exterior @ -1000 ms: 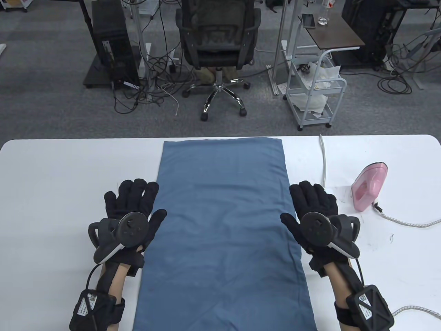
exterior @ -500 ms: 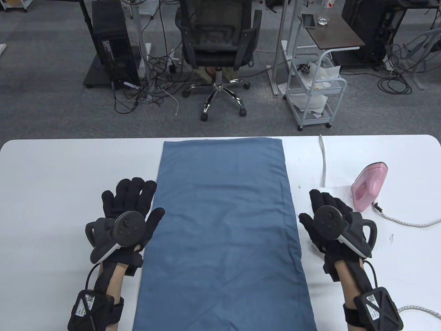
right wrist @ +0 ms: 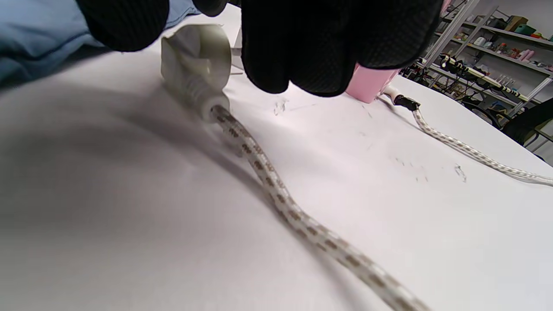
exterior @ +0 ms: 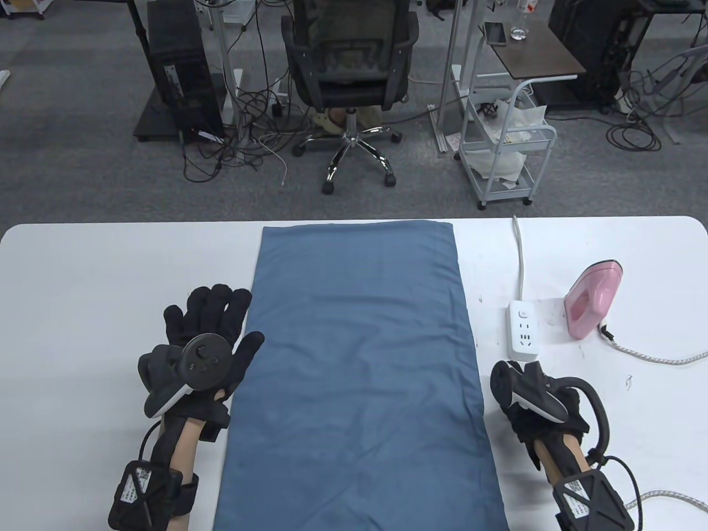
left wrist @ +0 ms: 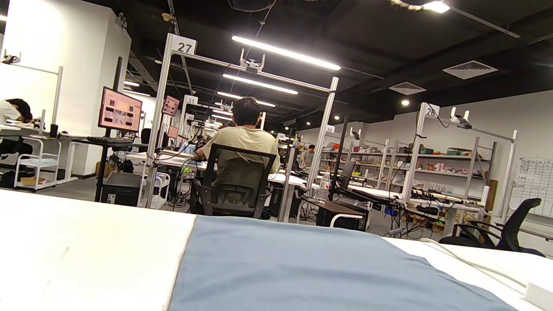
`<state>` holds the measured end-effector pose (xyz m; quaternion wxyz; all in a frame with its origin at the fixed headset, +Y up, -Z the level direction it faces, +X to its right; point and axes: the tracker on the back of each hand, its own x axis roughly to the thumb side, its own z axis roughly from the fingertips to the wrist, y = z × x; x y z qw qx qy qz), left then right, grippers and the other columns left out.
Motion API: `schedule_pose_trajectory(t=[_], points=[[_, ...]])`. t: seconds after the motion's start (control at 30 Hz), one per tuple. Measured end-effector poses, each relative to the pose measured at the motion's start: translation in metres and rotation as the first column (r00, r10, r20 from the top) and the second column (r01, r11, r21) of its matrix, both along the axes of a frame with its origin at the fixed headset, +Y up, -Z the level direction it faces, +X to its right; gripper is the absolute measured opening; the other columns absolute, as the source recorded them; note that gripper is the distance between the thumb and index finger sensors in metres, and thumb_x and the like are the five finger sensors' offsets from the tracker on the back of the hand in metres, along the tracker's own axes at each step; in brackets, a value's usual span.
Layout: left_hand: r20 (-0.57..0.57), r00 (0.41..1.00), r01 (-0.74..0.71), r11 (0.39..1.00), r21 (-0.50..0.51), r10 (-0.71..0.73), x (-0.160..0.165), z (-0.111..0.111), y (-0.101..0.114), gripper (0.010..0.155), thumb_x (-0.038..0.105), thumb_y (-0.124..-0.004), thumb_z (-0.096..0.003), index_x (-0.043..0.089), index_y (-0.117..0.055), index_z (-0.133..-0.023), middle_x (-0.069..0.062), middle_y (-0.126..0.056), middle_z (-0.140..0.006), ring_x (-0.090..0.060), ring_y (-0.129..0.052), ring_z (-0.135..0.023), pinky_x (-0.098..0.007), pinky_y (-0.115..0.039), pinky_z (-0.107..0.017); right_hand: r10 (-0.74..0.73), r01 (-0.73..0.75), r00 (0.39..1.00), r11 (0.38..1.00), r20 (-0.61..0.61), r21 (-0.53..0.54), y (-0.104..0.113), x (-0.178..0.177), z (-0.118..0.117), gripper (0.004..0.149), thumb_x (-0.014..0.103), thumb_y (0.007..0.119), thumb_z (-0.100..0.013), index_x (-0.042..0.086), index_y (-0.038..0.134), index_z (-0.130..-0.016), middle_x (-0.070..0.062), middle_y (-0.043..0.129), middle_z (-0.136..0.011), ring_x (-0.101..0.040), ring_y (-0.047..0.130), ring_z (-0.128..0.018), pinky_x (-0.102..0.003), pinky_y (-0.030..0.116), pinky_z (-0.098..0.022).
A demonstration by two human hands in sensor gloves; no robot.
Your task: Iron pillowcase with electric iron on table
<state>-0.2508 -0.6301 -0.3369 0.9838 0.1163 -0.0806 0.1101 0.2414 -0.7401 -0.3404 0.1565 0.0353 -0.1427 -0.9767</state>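
Resting flat with fingers spread, the left hand (exterior: 213,332) touches the blue fabric pillowcase (exterior: 359,359). The right hand (exterior: 531,398) hovers at the beige plug (right wrist: 196,54); finger closure cannot be told. Snagging the braided cord (right wrist: 302,220) risks toppling the pink electric iron (exterior: 592,298).

left hand (exterior: 213,337) flat, fingers spread; right hand (exterior: 528,398) curled downward.

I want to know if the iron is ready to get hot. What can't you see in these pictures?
- Right hand fingers: table view, hidden under the tracker, so whether they touch the plug is unclear.
- Plug prongs: right wrist view, blocked by the glove and blurred.
- Iron: right wrist view, mostly behind the fingers.
- Power strip switch: table view, too small.
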Motion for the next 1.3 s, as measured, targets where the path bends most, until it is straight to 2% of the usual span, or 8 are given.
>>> schedule_pose_trajectory(t=[0.13,0.2,0.4,0.57,0.7,0.8,0.97,1.3], points=[[-0.004,1.0,0.002,1.0,-0.004,-0.002,0.0,-0.001,-0.001,0.073,0.063,-0.056,-0.0504,0.037,-0.03,-0.113,-0.005,-0.03,-0.124,-0.039,-0.027,-0.116,-0.073,-0.026,-0.079,0.018,-0.018,1.0,1.0,-0.02,-0.014,-0.014,-0.003,-0.003,0.075,0.048,0.07,-0.051,0.03,0.027,-0.109,-0.009,0.078,-0.099,-0.037,0.082,-0.082,-0.056,0.071,-0.064],[-0.007,1.0,0.006,1.0,-0.008,-0.006,-0.001,-0.002,-0.002,0.072,0.063,-0.056,-0.0504,0.038,-0.03,-0.113,-0.005,-0.03,-0.124,-0.039,-0.027,-0.116,-0.072,-0.026,-0.079,0.059,-0.058,0.997,0.998,-0.04,0.019,-0.017,-0.005,-0.004,0.076,0.047,0.072,-0.05,0.031,0.027,-0.109,-0.007,0.079,-0.096,-0.035,0.083,-0.08,-0.055,0.072,-0.064],[-0.007,1.0,0.008,1.0,-0.015,-0.009,-0.001,-0.002,-0.002,0.072,0.063,-0.056,-0.0504,0.038,-0.031,-0.113,-0.005,-0.029,-0.124,-0.039,-0.026,-0.116,-0.072,-0.026,-0.079,0.038,-0.034,0.997,0.997,-0.066,0.062,-0.011,-0.005,-0.007,0.072,0.042,0.077,-0.049,0.03,0.037,-0.108,-0.002,0.088,-0.083,-0.026,0.091,-0.071,-0.05,0.078,-0.059],[-0.004,1.0,0.004,1.0,-0.019,-0.005,0.0,-0.003,-0.002,0.072,0.063,-0.056,-0.0503,0.038,-0.031,-0.113,-0.005,-0.028,-0.124,-0.039,-0.026,-0.115,-0.072,-0.026,-0.079,-0.161,0.163,0.987,0.973,-0.031,0.164,0.019,0.005,-0.013,0.071,0.041,0.075,-0.05,0.028,0.037,-0.108,-0.003,0.089,-0.082,-0.026,0.093,-0.069,-0.05,0.08,-0.058],[-0.003,1.0,0.015,1.0,-0.024,-0.015,0.001,-0.003,-0.002,0.072,0.063,-0.056,-0.0504,0.038,-0.031,-0.113,-0.005,-0.028,-0.124,-0.039,-0.023,-0.116,-0.072,-0.025,-0.079,-0.393,0.374,0.919,0.887,0.017,0.269,0.043,0.023,-0.022,0.067,0.039,0.074,-0.051,0.026,0.041,-0.108,-0.005,0.093,-0.079,-0.027,0.096,-0.065,-0.051,0.082,-0.055],[-0.002,1.0,0.017,1.0,-0.027,-0.017,0.001,-0.003,-0.002,0.072,0.063,-0.056,-0.0504,0.038,-0.031,-0.113,-0.005,-0.028,-0.124,-0.039,-0.023,-0.116,-0.072,-0.025,-0.079,-0.522,0.47,0.851,0.806,0.057,0.36,0.049,0.038,-0.032,0.065,0.038,0.072,-0.051,0.024,0.044,-0.108,-0.007,0.095,-0.077,-0.027,0.098,-0.061,-0.05,0.084,-0.052],[-0.002,1.0,0.027,0.999,-0.039,-0.027,0.002,-0.005,-0.004,0.072,0.063,-0.056,-0.0504,0.038,-0.031,-0.113,-0.005,-0.028,-0.124,-0.039,-0.023,-0.116,-0.072,-0.025,-0.079,-0.633,0.537,0.766,0.726,0.114,0.429,0.039,0.053,-0.044,0.061,0.036,0.069,-0.053,0.02,0.047,-0.107,-0.009,0.097,-0.075,-0.028,0.1,-0.059,-0.051,0.085,-0.049],[-0.005,1.0,0.023,0.999,-0.043,-0.024,0.001,-0.005,-0.003,0.072,0.063,-0.056,-0.0505,0.038,-0.031,-0.113,-0.005,-0.028,-0.124,-0.039,-0.023,-0.116,-0.072,-0.025,-0.079,-0.667,0.555,0.72,0.718,0.189,0.42,0.013,0.063,-0.058,0.059,0.035,0.066,-0.053,0.018,0.049,-0.107,-0.009,0.098,-0.073,-0.028,0.1,-0.057,-0.051,0.085,-0.049]])
